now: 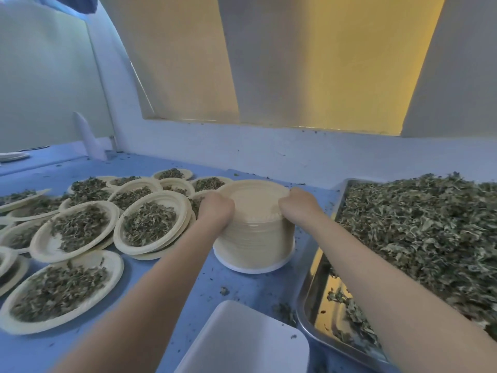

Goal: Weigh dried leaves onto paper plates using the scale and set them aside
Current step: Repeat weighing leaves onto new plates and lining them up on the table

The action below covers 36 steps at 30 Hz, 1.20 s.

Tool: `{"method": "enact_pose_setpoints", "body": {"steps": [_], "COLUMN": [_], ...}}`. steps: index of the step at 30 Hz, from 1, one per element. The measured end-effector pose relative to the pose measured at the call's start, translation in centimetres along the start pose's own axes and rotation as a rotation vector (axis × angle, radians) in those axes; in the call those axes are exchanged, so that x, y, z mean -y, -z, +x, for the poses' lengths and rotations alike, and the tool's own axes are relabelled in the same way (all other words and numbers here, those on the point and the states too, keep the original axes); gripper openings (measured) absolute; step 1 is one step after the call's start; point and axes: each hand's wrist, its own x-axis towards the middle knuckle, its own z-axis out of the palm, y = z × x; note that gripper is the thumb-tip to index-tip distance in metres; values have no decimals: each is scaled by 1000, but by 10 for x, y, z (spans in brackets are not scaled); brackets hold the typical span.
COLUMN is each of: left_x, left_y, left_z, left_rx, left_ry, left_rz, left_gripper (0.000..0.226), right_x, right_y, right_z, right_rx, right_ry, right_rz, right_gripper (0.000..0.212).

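A tall stack of empty paper plates [254, 238] stands on the blue table, just beyond the white scale [244, 343] at the near edge. My left hand [216, 208] grips the stack's top rim on the left side. My right hand [298, 204] curls its fingers over the top rim on the right. A steel tray [309, 300] heaped with dried leaves [419, 238] lies to the right. Several plates filled with leaves [150, 222] crowd the table's left side.
A wall with a window ledge [269, 146] runs behind the table. A white pointed object [90, 141] leans in the far left corner, and a flat white plate [13, 156] sits at the far left. Leaf crumbs scatter over the blue tabletop [166, 292].
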Motion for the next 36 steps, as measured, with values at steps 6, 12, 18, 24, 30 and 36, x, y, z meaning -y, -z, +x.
{"method": "enact_pose_setpoints", "body": {"steps": [6,12,18,24,30,36], "left_x": [-16,-36,-22,23,84,115], "left_y": [11,30,47,62,55,45], "left_z": [-1,-16,-76,-149,-187,-196], "left_rx": [3,-24,6,-28,66,83], "left_ry": [3,-54,-157,-155,-105,-37], "left_rz": [90,112,-60,-139,-131,-95], "left_gripper": [29,47,55,55,54,57], "right_x": [12,27,25,2,-37,-56], "right_y": [17,39,44,18,-26,-45], "right_z": [1,-19,-73,-153,-199,-211], "right_rx": [-14,-63,-86,-114,-78,-71], "right_ry": [76,123,175,252,172,145], "right_rz": [-94,-68,-77,-80,-182,-416], "right_gripper": [23,52,44,32,19,22]}}
